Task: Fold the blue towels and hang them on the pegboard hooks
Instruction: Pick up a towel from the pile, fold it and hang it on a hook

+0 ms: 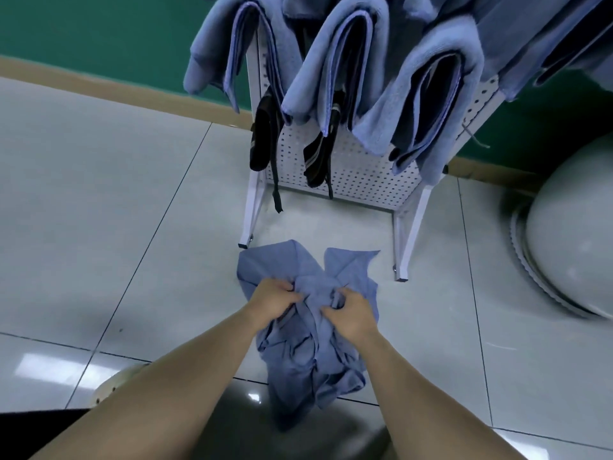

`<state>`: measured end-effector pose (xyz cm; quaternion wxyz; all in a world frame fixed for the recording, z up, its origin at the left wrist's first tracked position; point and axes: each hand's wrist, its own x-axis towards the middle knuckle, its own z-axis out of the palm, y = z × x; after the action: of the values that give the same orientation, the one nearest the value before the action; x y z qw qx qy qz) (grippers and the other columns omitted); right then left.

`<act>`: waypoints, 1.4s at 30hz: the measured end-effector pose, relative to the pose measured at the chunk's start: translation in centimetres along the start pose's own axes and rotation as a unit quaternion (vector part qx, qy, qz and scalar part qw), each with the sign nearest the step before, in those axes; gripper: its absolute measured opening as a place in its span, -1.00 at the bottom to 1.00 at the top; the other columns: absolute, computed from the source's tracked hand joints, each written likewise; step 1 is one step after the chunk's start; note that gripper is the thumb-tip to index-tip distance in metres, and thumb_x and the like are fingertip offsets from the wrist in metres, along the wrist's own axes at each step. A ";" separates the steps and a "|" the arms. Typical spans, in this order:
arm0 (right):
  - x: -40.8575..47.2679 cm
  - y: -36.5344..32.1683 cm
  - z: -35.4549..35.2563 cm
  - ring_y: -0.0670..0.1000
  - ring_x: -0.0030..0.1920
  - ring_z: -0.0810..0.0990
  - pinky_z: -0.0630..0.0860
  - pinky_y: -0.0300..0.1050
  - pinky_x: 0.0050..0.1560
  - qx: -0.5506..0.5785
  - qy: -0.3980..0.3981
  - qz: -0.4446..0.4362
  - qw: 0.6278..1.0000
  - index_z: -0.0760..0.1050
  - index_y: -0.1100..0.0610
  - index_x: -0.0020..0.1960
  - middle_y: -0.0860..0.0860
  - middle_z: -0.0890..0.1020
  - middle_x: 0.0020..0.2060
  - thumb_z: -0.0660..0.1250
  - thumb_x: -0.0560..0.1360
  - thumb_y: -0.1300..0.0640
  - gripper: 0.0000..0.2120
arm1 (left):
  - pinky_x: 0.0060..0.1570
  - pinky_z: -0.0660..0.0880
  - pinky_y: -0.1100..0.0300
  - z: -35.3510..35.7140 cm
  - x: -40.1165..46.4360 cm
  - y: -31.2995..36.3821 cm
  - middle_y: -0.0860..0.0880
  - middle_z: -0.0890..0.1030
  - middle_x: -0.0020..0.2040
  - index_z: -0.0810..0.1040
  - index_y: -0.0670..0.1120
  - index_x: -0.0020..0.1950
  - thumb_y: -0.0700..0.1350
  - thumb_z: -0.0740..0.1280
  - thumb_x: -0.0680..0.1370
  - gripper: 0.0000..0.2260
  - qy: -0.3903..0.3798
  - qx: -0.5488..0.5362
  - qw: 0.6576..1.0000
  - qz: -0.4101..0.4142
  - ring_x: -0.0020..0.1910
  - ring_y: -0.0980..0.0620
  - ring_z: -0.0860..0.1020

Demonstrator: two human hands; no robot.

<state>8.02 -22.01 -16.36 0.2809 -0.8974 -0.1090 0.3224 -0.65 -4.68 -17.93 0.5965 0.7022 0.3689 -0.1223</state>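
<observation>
Below, I see both hands, left hand (273,302) and right hand (353,315), fingers curled gripping crumpled blue towel (308,353), pegboard (361,171) top cropped, hooks hidden under hung towels (335,61).

I see a floor (99,200) of big pale shiny tiles with thin dark lines between them, and bright light glints on it. Behind it stands a green wall (83,24) with a tan strip (99,84) along the bottom. A big round white thing (570,240) sits at the right.
</observation>
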 end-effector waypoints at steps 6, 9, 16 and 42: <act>-0.3 -3.2 -2.4 -0.07 -0.31 0.48 0.40 -0.38 -0.34 0.081 0.004 -0.028 0.996 0.55 0.13 -0.17 -0.02 0.55 -0.33 0.36 0.63 0.21 -0.81 | -0.37 0.29 0.23 -0.6 -1.2 4.7 -0.02 0.37 -0.40 0.39 -0.07 -0.29 -0.16 0.37 0.59 -0.72 -0.032 -0.098 0.994 -0.033 -0.42 0.07 0.35; -1.6 -6.6 -5.2 -0.08 -0.34 0.41 0.34 -0.43 -0.41 0.148 0.022 -0.058 0.987 0.48 0.19 -0.14 -0.01 0.49 -0.34 0.27 0.65 0.30 -0.81 | -0.22 0.34 0.13 -1.8 -2.6 9.4 -0.07 0.42 -0.28 0.41 -0.06 -0.19 -0.12 0.27 0.58 -0.84 0.002 -0.126 0.992 0.029 -0.24 -0.02 0.39; -7.4 -15.5 -12.8 -0.15 -0.40 0.31 0.27 -0.30 -0.33 0.251 0.042 -0.154 0.955 0.44 0.09 -0.10 -0.06 0.41 -0.34 0.24 0.69 0.16 -0.82 | -0.29 0.27 0.20 -7.1 -9.9 20.0 0.07 0.41 -0.35 0.50 0.01 -0.21 -0.15 0.35 0.62 -0.79 0.021 -0.048 0.973 0.224 -0.36 0.13 0.34; -24.2 -24.2 -25.3 -0.15 -0.34 0.42 0.35 -0.28 -0.27 0.205 0.132 -0.364 0.899 0.62 0.14 0.00 -0.16 0.51 -0.41 0.44 0.59 0.09 -0.89 | 0.27 0.51 -0.03 -14.0 -29.6 28.9 -0.12 0.68 0.07 0.60 -0.16 0.13 -0.07 0.42 0.62 -0.82 -0.003 0.048 0.913 0.406 0.04 0.11 0.59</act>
<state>5.29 -22.34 26.07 0.5684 -0.7517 -0.3217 0.0916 -5.87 -3.11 25.39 0.5618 0.8187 0.0439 0.1103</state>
